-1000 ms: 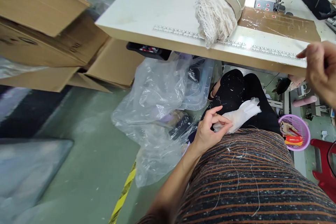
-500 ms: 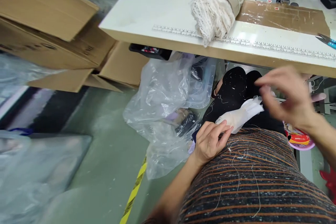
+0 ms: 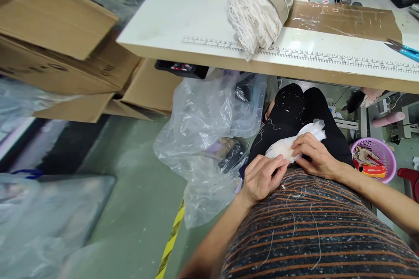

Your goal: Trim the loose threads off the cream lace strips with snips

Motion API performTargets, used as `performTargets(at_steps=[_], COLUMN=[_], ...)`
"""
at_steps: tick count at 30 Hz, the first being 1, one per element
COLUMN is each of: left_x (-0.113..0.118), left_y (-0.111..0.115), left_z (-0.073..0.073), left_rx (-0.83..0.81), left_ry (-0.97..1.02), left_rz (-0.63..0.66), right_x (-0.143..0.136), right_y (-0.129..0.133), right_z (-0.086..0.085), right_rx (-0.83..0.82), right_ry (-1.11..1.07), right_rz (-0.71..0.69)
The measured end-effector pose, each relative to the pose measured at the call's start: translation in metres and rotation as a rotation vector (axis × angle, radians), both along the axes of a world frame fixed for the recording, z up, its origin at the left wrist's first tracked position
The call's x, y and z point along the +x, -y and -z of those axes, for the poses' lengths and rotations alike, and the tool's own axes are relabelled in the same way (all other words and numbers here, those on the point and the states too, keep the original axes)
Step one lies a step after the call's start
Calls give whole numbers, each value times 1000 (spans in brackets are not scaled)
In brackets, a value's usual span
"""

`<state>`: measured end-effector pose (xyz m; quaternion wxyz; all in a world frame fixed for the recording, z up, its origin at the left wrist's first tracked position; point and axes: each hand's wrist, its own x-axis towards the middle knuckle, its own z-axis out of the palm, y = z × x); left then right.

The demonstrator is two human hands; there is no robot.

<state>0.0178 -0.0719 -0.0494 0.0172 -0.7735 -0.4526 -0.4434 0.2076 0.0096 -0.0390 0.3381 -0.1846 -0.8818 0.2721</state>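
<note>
On the white cloth (image 3: 282,147), curled fingers (image 3: 307,140)

Left hand (image 3: 262,178) and right hand (image 3: 312,154) pinch white cloth (image 3: 279,149) on lap (image 3: 275,128). Far surface (image 3: 173,15) carries lace (image 3: 253,17), with snips (image 3: 408,53) at right. Basket (image 3: 390,163) right of lap.

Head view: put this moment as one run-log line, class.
left hand: pinching white cloth | right hand: touching same cloth | cloth: over lap | table: lace bundle, blue snips
</note>
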Motion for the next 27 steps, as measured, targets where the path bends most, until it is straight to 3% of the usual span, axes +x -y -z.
performTargets(at_steps=[11,18,24,27], left_x=[4,1,-7,-15], left_y=[-15,-13,-14,-28], left_z=[-5,8,19,24], left_rx=[88,60,-168,-396], left_ry=[-28,14,448,690], left_rz=[-47,-103,-370,-389], right_x=[-8,-11,-16,-18], right_y=[-3,-11,-15,-19], right_z=[16,22,23,21], right_rx=[83,81,50,20], right_ry=[-270,-260,-222,-211], right_rz=[172,189,195,248])
